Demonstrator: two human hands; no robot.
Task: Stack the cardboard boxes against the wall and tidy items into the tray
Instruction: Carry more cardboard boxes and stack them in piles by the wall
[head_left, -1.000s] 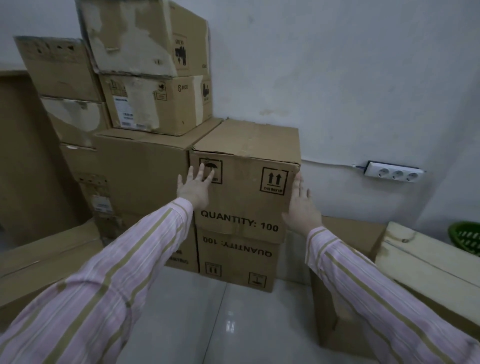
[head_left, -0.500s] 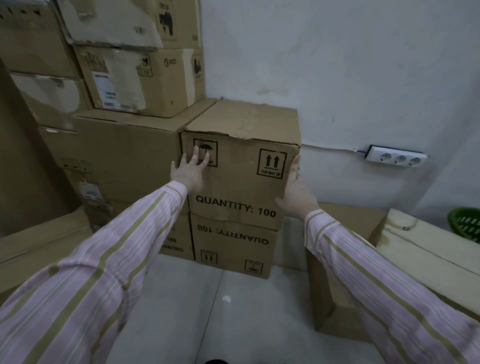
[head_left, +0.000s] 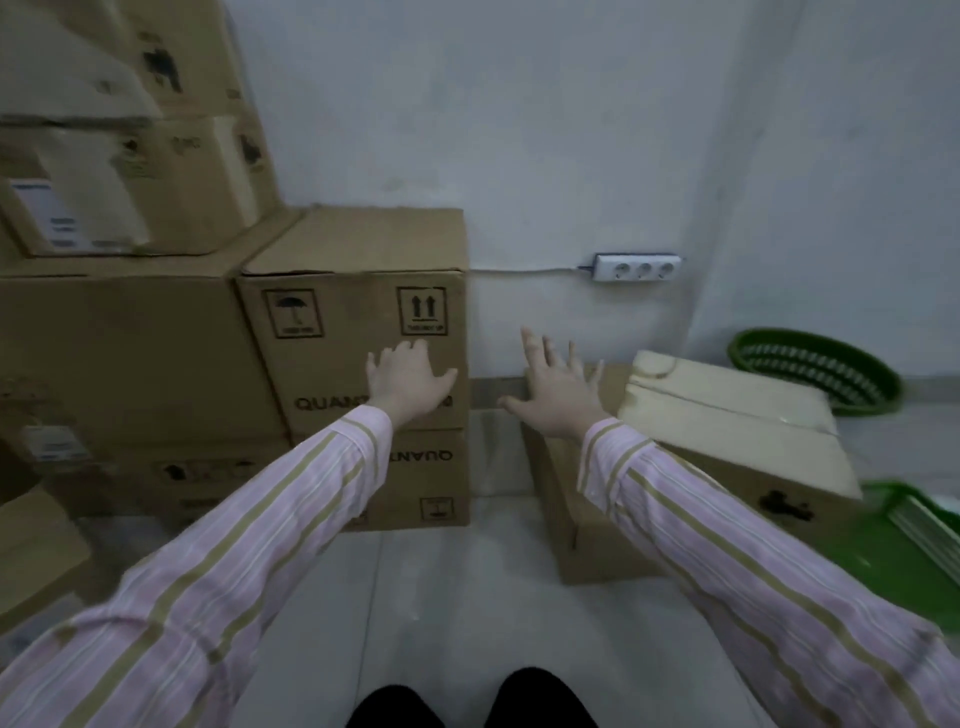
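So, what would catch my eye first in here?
The cardboard boxes piled at left, with the arrow-marked box in the middle. Both hands reach out open, left hand before that box, right hand over the low box beside it. A green basket sits in the right corner.

The front box (head_left: 358, 322) is matt brown cardboard with black print, and the boxes (head_left: 130, 171) at the upper left have their paper skin torn to pale, rough patches. The wall (head_left: 571, 130) looks like matt painted plaster, the floor (head_left: 467, 597) smooth pale tile with a faint sheen. Basket (head_left: 883, 400) and tray (head_left: 872, 561) are green plastic, the power strip (head_left: 636, 266) white plastic, the sleeves (head_left: 260, 519) striped cloth.
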